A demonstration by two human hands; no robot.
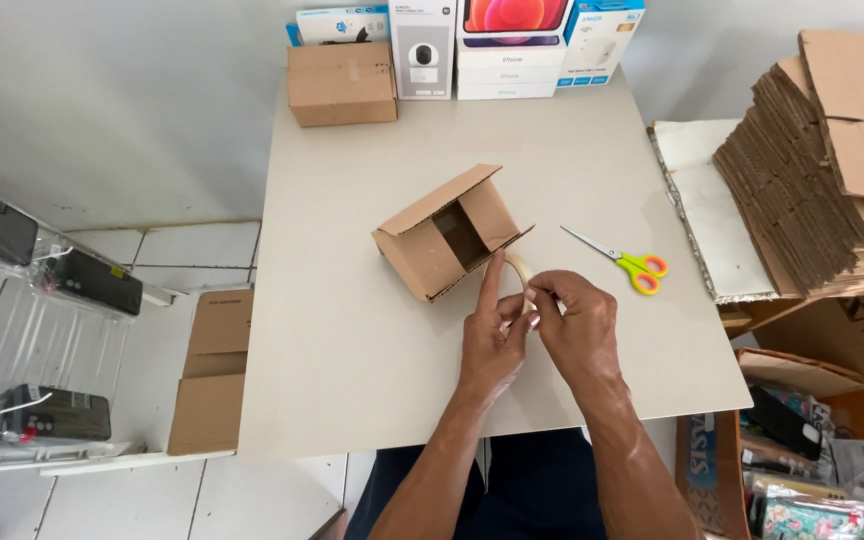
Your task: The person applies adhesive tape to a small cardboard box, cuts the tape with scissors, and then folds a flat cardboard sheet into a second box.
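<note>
Beige table mostly bare toward near edge. Open-flapped cardboard box lies centrally; left hand and right hand pinch tape roll beside it.

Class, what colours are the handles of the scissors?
Yellow-green and orange handles on the scissors, head view.

Bare table lies open left of the hands; ahead the open cardboard box blocks, scissors lie right, stacked boxes line the far edge
</note>
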